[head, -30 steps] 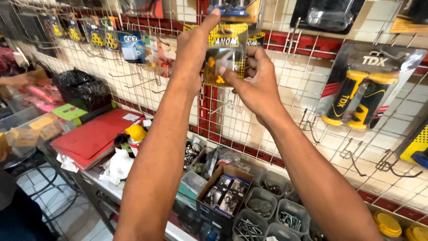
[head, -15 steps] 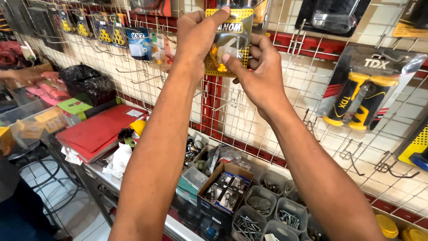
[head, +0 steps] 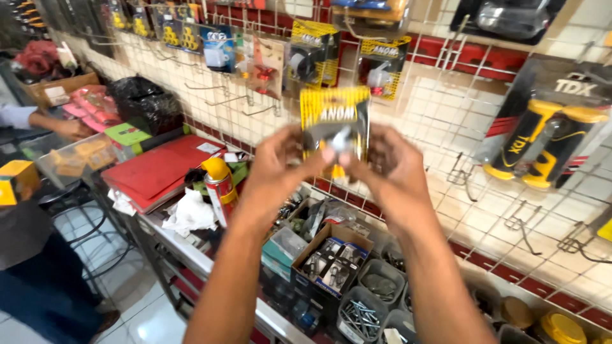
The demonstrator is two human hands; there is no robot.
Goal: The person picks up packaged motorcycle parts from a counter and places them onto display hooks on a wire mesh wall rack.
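I hold a yellow and black blister pack (head: 334, 121) with a small metal part in it, up in front of me with both hands. My left hand (head: 277, 159) grips its lower left edge. My right hand (head: 390, 169) grips its lower right edge. The pack hangs clear of the wire grid wall (head: 446, 114), a little below two similar yellow and black packs (head: 382, 64) that hang on hooks. The whole view is blurred by motion.
A counter below holds a red spray can with a yellow cap (head: 220, 185), a white rag (head: 190, 213), red folders (head: 159, 169) and several bins of screws (head: 360, 315). Yellow and black handgrips (head: 542, 143) hang at right. Another person's arm (head: 44, 122) reaches in at far left.
Both hands have come down and towards me with the pack, off the wire wall where they were pressed a second ago. The view has swung left.
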